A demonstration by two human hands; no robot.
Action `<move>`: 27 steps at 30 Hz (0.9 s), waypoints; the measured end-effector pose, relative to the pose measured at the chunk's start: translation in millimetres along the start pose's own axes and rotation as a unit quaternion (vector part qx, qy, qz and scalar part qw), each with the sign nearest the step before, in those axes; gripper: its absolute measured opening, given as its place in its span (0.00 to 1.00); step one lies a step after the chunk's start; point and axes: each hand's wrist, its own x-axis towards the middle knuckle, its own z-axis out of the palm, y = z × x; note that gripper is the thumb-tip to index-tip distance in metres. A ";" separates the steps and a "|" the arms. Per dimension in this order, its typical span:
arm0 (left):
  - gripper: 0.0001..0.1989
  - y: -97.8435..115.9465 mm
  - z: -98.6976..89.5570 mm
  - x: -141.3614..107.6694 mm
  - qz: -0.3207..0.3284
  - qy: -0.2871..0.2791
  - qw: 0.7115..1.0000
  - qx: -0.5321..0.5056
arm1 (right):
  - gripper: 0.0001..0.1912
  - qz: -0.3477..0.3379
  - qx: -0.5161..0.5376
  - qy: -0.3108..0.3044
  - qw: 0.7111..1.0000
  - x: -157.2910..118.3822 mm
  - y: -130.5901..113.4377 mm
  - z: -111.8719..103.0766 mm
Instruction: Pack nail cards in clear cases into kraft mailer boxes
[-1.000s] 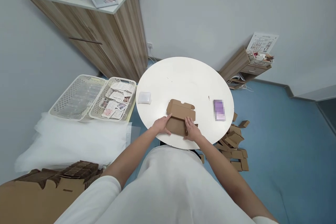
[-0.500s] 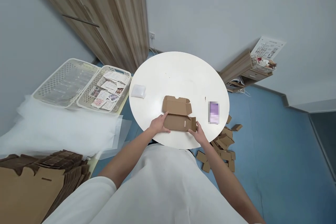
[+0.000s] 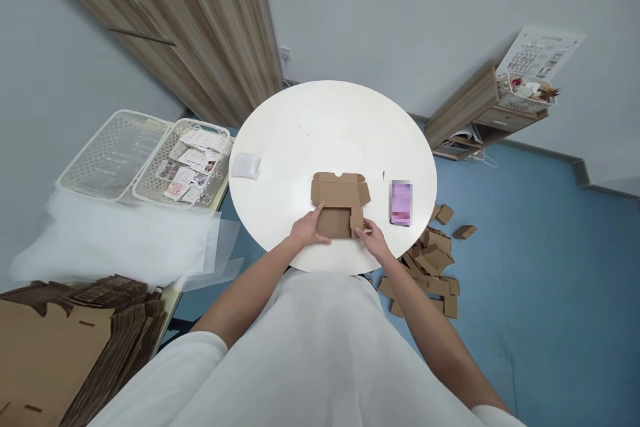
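Observation:
A brown cardboard box (image 3: 334,221) lies near the front edge of the round white table (image 3: 345,120), its lid (image 3: 340,192) laid back away from me. My left hand (image 3: 307,227) grips the box's left wall, thumb and fingers around the side. At the other end my right hand (image 3: 371,239) has its fingers closed on the right end, where a side flap (image 3: 357,219) is folded inward over the box floor. The lid's small side flaps stick out at both ends.
A phone (image 3: 401,203) lies on the table's right, a stack of clear sleeves (image 3: 245,165) on its left. White baskets (image 3: 140,173), one holding cards, foam sheets (image 3: 115,237) and flat cardboard (image 3: 55,347) stand at left. Folded boxes (image 3: 435,260) lie on the floor at right.
The right end flap, which stood out to the side, is now folded inward over the box by my right hand. My left hand stays on the left side. The view has shifted slightly.

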 end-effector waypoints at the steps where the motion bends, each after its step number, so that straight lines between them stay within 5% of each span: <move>1: 0.58 2.9 1.4 0.4 -0.002 0.000 1.000 -0.001 | 0.26 0.002 -0.018 0.014 1.000 2.4 1.5 -1.6; 10: 0.61 14.2 2.4 1.7 -0.005 -0.007 0.999 -0.042 | 0.15 0.048 -0.282 0.018 0.958 19.1 2.5 -12.0; 18: 0.61 18.6 0.7 11.4 -0.015 -0.023 0.999 -0.041 | 0.10 0.020 -0.427 0.000 0.904 32.4 -12.0 -9.9; 27: 0.61 20.9 3.8 -0.9 -0.037 0.006 0.996 -0.084 | 0.27 0.012 -0.312 -0.020 0.950 12.6 5.8 -18.9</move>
